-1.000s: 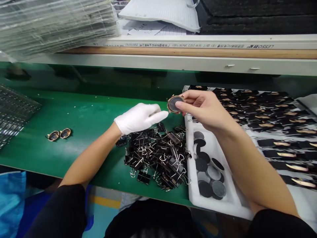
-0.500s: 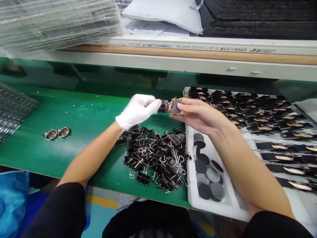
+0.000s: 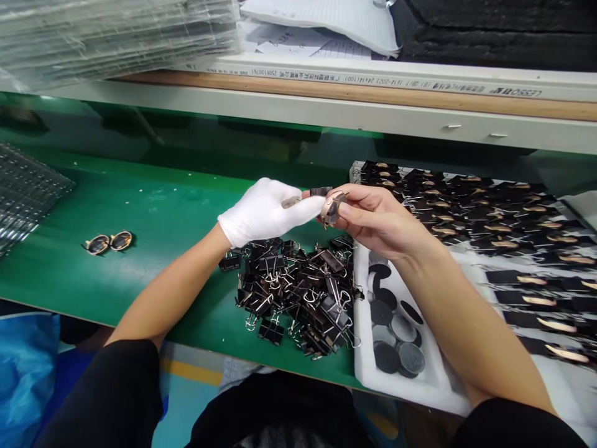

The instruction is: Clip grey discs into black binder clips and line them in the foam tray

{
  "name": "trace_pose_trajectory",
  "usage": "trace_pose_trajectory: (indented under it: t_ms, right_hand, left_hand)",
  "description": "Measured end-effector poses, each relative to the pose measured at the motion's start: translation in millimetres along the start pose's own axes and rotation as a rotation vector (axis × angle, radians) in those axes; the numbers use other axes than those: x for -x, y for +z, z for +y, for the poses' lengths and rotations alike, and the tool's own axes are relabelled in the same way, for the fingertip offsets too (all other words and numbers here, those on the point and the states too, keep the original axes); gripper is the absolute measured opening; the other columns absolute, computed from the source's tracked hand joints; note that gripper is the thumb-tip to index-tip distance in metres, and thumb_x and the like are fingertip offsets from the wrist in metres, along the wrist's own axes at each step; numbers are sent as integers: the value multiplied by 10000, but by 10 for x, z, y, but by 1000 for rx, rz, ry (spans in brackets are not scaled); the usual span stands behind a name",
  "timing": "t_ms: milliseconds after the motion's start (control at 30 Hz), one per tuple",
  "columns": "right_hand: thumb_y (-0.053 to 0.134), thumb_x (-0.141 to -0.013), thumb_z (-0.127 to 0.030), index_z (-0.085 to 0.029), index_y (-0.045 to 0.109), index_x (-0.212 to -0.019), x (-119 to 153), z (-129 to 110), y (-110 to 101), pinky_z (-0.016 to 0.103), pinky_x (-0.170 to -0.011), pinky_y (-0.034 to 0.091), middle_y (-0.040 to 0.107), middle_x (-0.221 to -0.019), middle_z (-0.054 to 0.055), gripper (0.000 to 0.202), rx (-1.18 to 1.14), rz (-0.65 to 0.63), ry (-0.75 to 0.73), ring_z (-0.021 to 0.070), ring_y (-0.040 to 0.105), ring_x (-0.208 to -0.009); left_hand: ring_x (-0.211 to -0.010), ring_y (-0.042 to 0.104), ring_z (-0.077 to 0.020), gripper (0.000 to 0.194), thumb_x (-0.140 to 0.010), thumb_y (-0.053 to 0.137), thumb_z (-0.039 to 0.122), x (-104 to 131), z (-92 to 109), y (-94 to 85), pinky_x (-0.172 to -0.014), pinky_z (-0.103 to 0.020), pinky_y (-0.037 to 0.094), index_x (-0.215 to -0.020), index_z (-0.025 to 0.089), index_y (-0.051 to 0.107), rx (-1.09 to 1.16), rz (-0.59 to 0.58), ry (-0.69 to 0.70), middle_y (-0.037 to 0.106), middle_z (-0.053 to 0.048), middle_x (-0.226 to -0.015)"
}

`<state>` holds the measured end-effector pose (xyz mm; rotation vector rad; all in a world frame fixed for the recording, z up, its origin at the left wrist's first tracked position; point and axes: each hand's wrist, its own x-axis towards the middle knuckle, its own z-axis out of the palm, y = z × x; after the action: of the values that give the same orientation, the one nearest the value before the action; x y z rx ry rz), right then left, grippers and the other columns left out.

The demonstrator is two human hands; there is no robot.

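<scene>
Farthest left, a clear ridged sheet (image 3: 32, 196) slants across the green tabletop (image 3: 168, 211), and below the edge hangs a blue bag (image 3: 28, 367). Next comes a pair of gold-rimmed round pieces (image 3: 109, 242), lying side by side on the green surface, well apart from either hand. The left hand (image 3: 268, 214), in a white glove, reaches in from that side with its thumb and fingers closed on a black binder clip (image 3: 321, 191); a silver handle shows at the thumb, while much of the clip is hidden. Below this hand lies a heap of binder clips (image 3: 293, 292), black with silver wire handles, loosely tangled. Just right of the gloved thumb tip is a gold-rimmed disc (image 3: 332, 210), raised above the heap and tilted; whether the clip bites on its rim cannot be made out. The bare right hand (image 3: 380, 218) pinches that disc at its fingertips, the thumb across its dark face. Beneath the right forearm, a white foam tray (image 3: 362, 354) holds loose dark discs (image 3: 403, 330) in one compartment. Rightmost stand rows of clipped gold-edged pieces (image 3: 476, 205) on a white base.
</scene>
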<state>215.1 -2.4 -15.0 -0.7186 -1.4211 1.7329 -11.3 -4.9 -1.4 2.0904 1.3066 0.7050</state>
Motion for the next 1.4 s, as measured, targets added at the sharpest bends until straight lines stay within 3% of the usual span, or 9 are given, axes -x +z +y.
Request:
trace_pose_trajectory:
  t_ms: [100, 233, 467, 700, 900, 1067, 1167, 1300, 1400]
  right_hand:
    - [920, -801, -435, -265, 825, -948, 19, -22, 17, 388, -928, 621, 774, -906, 19, 244, 17, 21, 41, 191, 731, -842]
    - [940, -731, -528, -266, 790, -917, 28, -134, 49, 436, -934, 620, 788, -1064, 58, 354, 77, 116, 73, 278, 726, -1090]
    - [807, -805, -658, -348, 727, -1089, -46, -51, 61, 379, -897, 565, 754, -1263, 17, 428, 123, 502, 30, 261, 661, -1223]
    - [803, -800, -642, -343, 694, -1130, -50, 168, 238, 354, -878, 528, 734, -1268, 8, 459, -37, 501, 23, 228, 653, -1163]
    - [743, -810, -716, -356, 658, -1173, -35, 206, 295, 354, -915, 528, 697, -1391, 4, 518, 4, 474, 40, 241, 624, -1270]
    - [744, -796, -736, -361, 651, -1183, -53, 213, 248, 381, -944, 527, 689, -1392, 18, 547, 4, 477, 10, 262, 611, -1305]
    - [687, -782, -833, -368, 664, -1175, -70, 173, 187, 416, -916, 535, 711, -1326, 36, 609, 98, 496, -48, 297, 623, -1299]
    - [642, -792, -861, -363, 678, -1143, -89, 126, 146, 397, -855, 540, 716, -1215, 34, 611, 133, 532, -88, 301, 667, -1265]
    - [712, -803, -746, -339, 673, -1112, -98, 137, 164, 378, -841, 549, 719, -1157, 33, 513, 20, 572, -57, 285, 688, -1235]
  left_hand:
    - [-520, 337, -99, 616, -957, 562, 629, 0, -1, -6, -521, -301, 231, -532, 198, 443, 157, -85, -37, 403, 17, -531]
    - [-452, 382, -92, 525, -938, 643, 570, 4, -3, -37, -469, -272, 285, -585, 196, 538, 314, -133, -71, 460, 20, -493]
    - [-458, 471, -83, 448, -989, 612, 484, 50, 113, 20, -482, -241, 363, -659, 181, 606, 309, 28, -1, 532, 29, -500]
    - [-494, 455, -88, 449, -976, 613, 488, 60, 113, 186, -522, -269, 337, -642, 190, 578, 210, 190, 66, 507, 45, -512]
    - [-515, 454, -93, 467, -976, 617, 506, 42, 94, 214, -544, -274, 341, -632, 199, 537, 226, 155, 46, 511, 43, -519]
    - [-570, 540, -115, 513, -1042, 481, 586, 10, 63, 138, -601, -276, 405, -742, 191, 614, 201, -21, 21, 623, 7, -614]
    - [-585, 518, -135, 563, -1053, 428, 599, 8, -20, 49, -605, -292, 355, -760, 187, 673, -39, -167, 43, 617, -5, -625]
    - [-743, 600, -173, 261, -982, 578, 376, 17, -184, 4, -666, -284, 344, -1096, 282, 794, -395, -470, 190, 741, -16, -899]
    - [-845, 644, -193, 310, -954, 587, 279, 1, -270, 47, -715, -284, 366, -1174, 347, 794, -443, -602, 241, 762, -21, -1025]
